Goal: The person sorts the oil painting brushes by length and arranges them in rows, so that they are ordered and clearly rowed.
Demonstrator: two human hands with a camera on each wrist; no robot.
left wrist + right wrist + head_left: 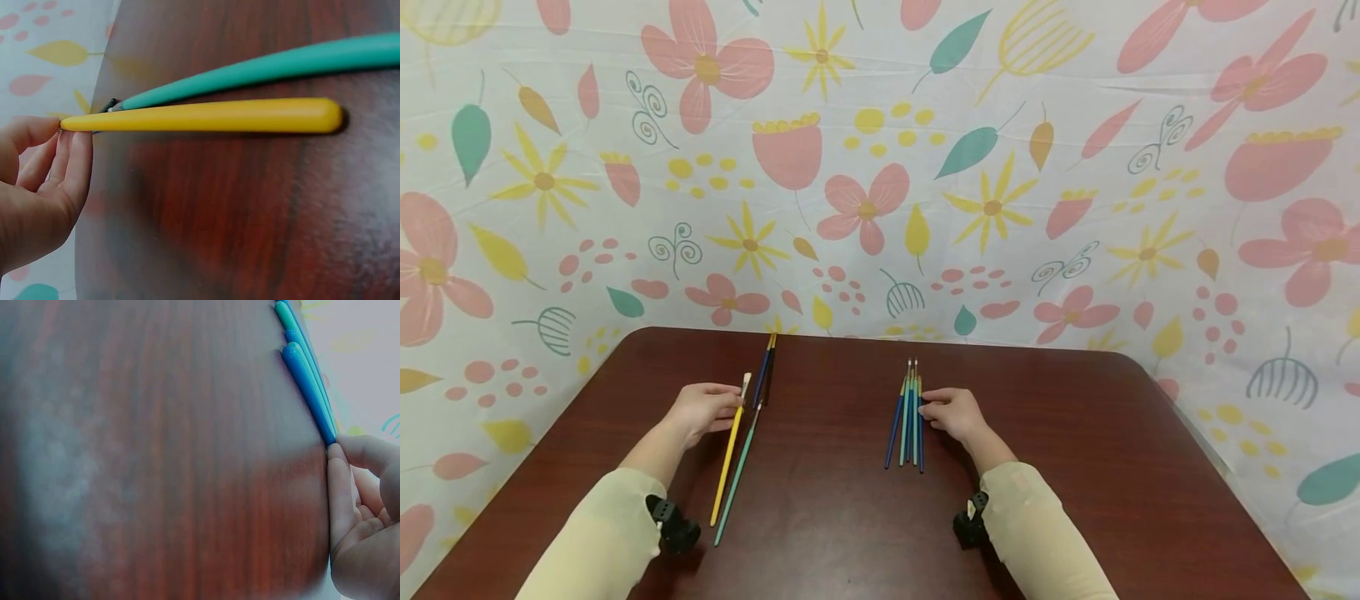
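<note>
My left hand (703,410) pinches a yellow paintbrush (727,467) just below its pale bristles, its handle slanting toward the table's front. In the left wrist view, thumb and fingertips meet at the far end of the yellow handle. Right beside it lies a green paintbrush (739,481). Beyond these, two dark-handled paintbrushes (763,372) lie close together. At the middle, several blue and light green paintbrushes (903,429) lie in a loose fan, bristles pointing away. My right hand (953,412) pinches the rightmost blue paintbrush (310,387) of that group between thumb and finger.
The dark reddish-brown table (827,517) has rounded back corners. Directly behind it hangs a white cloth (880,275) with printed flowers and leaves. A small black camera sits on the left wrist (673,527) and another on the right wrist (972,523).
</note>
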